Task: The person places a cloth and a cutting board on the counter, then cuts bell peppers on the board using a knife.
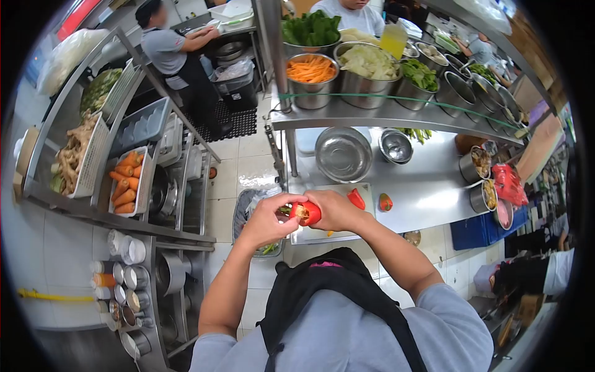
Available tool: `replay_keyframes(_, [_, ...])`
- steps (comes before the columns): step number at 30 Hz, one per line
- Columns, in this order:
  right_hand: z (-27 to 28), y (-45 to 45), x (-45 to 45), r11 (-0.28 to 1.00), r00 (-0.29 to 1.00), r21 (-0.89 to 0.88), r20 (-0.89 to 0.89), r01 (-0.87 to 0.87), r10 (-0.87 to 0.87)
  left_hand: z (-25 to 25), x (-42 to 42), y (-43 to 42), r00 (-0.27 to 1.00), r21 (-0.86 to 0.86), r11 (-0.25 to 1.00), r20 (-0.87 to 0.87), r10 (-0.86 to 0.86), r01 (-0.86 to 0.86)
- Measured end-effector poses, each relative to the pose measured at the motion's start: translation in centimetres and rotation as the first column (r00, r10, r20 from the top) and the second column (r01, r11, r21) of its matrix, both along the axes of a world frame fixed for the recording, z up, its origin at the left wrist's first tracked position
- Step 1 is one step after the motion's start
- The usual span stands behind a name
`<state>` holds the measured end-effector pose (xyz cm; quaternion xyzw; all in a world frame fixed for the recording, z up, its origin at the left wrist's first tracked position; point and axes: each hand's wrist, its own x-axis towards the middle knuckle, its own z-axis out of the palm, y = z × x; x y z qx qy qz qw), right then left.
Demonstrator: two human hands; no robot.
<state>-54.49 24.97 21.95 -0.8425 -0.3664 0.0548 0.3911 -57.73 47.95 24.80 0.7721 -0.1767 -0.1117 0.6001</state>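
Observation:
A red bell pepper point(313, 214), cut open with its pale seedy core showing, is held up over the counter's near edge in both hands. My left hand point(269, 222) closes on its left side, thumb below and fingers above, beside a bit of green stem. On the other side my right hand point(336, 211) wraps round the pepper. Beneath lies a white cutting board point(366, 190), partly covered by my hands. A red pepper piece point(356, 198) rests on it, and another pepper piece point(385, 202) with some green sits on the steel counter to the right.
A lined bin point(240, 230) with green scraps stands below my left hand. Steel bowls point(343, 155) sit behind the board. Overhead, a shelf point(396, 115) carries vegetable pots. Carrots point(127, 180) fill a basket on the left rack. A co-worker point(167, 49) stands at the back left.

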Motion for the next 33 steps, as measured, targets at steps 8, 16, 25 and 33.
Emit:
replay_keyframes(8, [-1.1,5.5,0.7,0.997,0.998,0.071,-0.054,-0.002,0.006,-0.9,-1.1,4.0,0.977,-0.05,0.978,-0.073,0.199,-0.202])
replay_keyframes(16, [-1.7,7.4,0.0,0.942,0.985,0.335,-0.162,0.004,0.053,-7.3,-4.3,10.5,0.728,-0.156,0.73,0.079,0.681,-0.666])
replay_keyframes(25, [-7.0,6.1,-2.4,0.979,0.987,0.129,-0.048,0.157,-0.152,-11.7,-4.7,5.5,0.862,-0.165,0.848,-0.165,0.479,-0.503])
replay_keyframes(33, [-6.5,4.0,-3.9,0.943,0.906,0.062,-0.303,0.328,-0.295,-12.7,-2.5,3.8,0.854,-0.001,0.891,-0.285,0.436,-0.455])
